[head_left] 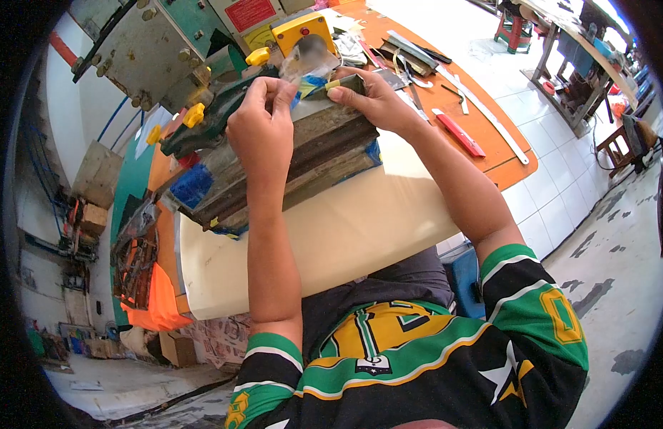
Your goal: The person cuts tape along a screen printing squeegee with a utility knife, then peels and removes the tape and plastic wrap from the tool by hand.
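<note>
My left hand (263, 121) is raised over a long metal block (303, 154), its thumb and fingers pinched together. Whatever they pinch is too small or hidden to name. Beside those fingertips is a patch of blue and yellow tape (312, 85). My right hand (378, 104) grips a short dark strip (351, 84) with a yellow end, thumb pressed on it, near the block's far right end. Blue tape (192, 184) covers the block's left end. Under the block spreads a cream sheet (331, 236), hanging over the table's front edge.
A machine with a metal plate (142, 53) and yellow knobs (193, 115) stands at the left. On the orange table (507, 168) lie a red-handled cutter (459, 134), a long metal ruler (489, 107) and scraps. An orange cloth (156, 300) hangs at the left edge.
</note>
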`<action>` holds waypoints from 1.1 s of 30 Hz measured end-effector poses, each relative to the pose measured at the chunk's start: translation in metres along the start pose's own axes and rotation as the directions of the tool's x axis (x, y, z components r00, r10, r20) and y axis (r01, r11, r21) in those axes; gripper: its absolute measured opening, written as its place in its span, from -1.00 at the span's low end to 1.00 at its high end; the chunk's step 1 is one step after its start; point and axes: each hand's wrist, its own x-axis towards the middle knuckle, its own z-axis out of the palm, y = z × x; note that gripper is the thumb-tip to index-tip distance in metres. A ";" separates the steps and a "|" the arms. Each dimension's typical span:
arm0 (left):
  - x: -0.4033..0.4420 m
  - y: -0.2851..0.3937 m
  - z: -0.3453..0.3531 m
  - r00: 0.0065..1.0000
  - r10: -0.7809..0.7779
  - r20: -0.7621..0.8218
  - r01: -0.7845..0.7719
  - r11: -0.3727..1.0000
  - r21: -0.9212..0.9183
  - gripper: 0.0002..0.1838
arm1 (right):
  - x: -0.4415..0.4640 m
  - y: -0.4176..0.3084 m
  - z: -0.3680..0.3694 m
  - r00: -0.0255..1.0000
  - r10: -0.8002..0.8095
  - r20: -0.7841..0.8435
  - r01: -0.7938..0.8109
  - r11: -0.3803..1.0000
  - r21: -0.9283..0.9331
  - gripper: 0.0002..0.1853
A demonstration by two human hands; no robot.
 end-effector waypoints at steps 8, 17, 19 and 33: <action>-0.018 -0.004 -0.016 0.935 0.314 0.162 -0.312 0.949 -0.039 -0.77 | 0.002 0.020 -0.006 0.995 -0.091 0.043 0.085 0.987 0.134 -0.78; -0.055 -0.027 -0.033 0.896 0.438 0.070 -0.442 0.894 0.070 -0.44 | 0.001 0.008 -0.014 0.982 -0.139 0.128 0.131 0.989 0.070 -0.56; -0.062 -0.044 -0.050 0.920 0.389 0.038 -0.391 0.911 0.134 -0.45 | 0.003 0.005 -0.010 0.975 -0.204 0.084 0.205 0.979 0.002 -0.54; -0.056 -0.074 -0.070 0.940 0.335 -0.058 -0.308 0.911 0.273 -0.69 | 0.005 -0.052 0.006 0.854 -0.481 0.197 0.478 0.579 -0.660 -0.71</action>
